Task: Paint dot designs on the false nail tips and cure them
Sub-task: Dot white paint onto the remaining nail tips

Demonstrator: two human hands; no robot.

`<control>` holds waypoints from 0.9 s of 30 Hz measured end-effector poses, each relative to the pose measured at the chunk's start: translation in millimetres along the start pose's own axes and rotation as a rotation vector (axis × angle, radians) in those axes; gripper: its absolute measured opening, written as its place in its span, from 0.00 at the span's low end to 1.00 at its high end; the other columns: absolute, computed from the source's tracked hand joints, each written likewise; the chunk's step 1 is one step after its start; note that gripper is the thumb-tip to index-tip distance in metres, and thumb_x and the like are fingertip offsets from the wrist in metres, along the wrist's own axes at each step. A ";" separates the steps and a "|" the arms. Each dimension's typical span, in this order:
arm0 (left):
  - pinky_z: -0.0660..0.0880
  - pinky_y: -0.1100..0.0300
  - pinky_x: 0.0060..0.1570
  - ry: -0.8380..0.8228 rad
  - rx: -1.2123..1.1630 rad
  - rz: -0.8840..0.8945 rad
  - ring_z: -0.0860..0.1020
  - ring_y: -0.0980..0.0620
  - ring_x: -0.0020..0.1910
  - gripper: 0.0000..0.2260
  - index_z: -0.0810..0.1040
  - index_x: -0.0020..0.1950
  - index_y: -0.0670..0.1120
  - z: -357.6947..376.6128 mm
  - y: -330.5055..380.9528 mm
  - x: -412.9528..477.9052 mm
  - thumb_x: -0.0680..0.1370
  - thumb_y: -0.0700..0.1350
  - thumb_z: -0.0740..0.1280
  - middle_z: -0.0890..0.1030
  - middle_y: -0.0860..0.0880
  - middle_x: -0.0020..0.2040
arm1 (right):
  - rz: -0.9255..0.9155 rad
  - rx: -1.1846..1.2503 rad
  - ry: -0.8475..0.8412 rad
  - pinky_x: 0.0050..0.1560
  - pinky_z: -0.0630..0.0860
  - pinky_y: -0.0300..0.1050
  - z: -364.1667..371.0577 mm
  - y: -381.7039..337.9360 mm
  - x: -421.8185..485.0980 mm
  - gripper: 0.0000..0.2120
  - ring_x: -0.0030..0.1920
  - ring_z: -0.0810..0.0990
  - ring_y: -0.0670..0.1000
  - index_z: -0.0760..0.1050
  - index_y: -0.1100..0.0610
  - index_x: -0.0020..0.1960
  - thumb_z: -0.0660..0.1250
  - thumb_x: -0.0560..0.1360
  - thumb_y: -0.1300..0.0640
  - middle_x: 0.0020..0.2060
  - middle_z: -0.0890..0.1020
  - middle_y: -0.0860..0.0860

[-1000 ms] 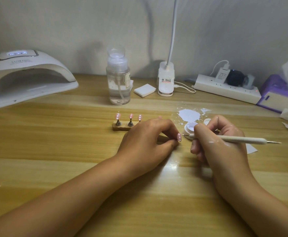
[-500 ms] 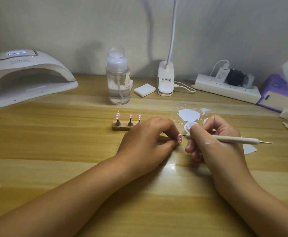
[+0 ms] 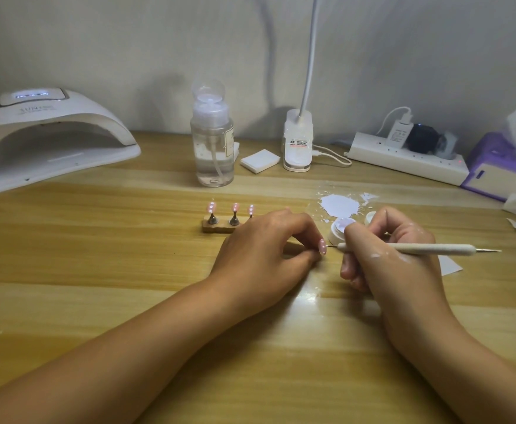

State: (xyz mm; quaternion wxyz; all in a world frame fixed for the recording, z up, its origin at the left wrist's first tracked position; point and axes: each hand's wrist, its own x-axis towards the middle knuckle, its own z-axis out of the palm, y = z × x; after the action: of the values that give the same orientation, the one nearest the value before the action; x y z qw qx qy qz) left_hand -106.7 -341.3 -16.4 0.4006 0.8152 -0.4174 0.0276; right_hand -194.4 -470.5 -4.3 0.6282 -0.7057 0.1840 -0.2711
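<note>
Pinching nail tip point(image 3: 323, 246), dotting tool point(image 3: 409, 248) touching

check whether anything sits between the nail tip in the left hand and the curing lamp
Yes: the wooden stand with three pink tips sits roughly on the straight line from the nail tip in the left hand to the curing lamp.

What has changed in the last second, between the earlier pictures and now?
The right hand slid the dotting pen left toward the pink nail tip, then back a little to the right; its point remains close to it. The left hand kept holding the nail tip. The rest stayed.
</note>
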 end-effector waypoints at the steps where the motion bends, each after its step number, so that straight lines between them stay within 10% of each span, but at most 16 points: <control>1: 0.73 0.54 0.54 0.000 0.002 -0.002 0.72 0.67 0.35 0.04 0.81 0.45 0.55 -0.1 0.0 -0.3 0.74 0.46 0.71 0.81 0.58 0.44 | 0.002 -0.008 -0.002 0.23 0.65 0.36 0.4 0.3 0.0 0.14 0.20 0.68 0.47 0.67 0.50 0.28 0.67 0.69 0.59 0.20 0.75 0.55; 8: 0.63 0.63 0.38 -0.007 0.007 0.005 0.70 0.72 0.36 0.03 0.81 0.45 0.54 -1.0 0.6 -1.1 0.74 0.45 0.71 0.81 0.60 0.43 | 0.015 -0.062 0.010 0.23 0.63 0.39 1.0 2.9 0.9 0.09 0.21 0.67 0.49 0.67 0.52 0.28 0.65 0.64 0.55 0.19 0.75 0.55; 27: 0.74 0.55 0.52 0.004 -0.018 0.008 0.71 0.70 0.36 0.04 0.81 0.45 0.54 -0.2 -0.7 -1.3 0.74 0.45 0.72 0.82 0.59 0.44 | -0.022 -0.128 0.006 0.21 0.63 0.42 0.7 7.8 2.8 0.10 0.20 0.66 0.51 0.66 0.53 0.29 0.66 0.63 0.54 0.19 0.75 0.55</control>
State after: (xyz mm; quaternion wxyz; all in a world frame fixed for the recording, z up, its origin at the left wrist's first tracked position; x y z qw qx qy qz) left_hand -107.1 -340.1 -17.2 0.4085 0.8098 -0.4203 0.0270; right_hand -191.1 -472.7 -11.6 0.5782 -0.7456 0.1951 -0.2676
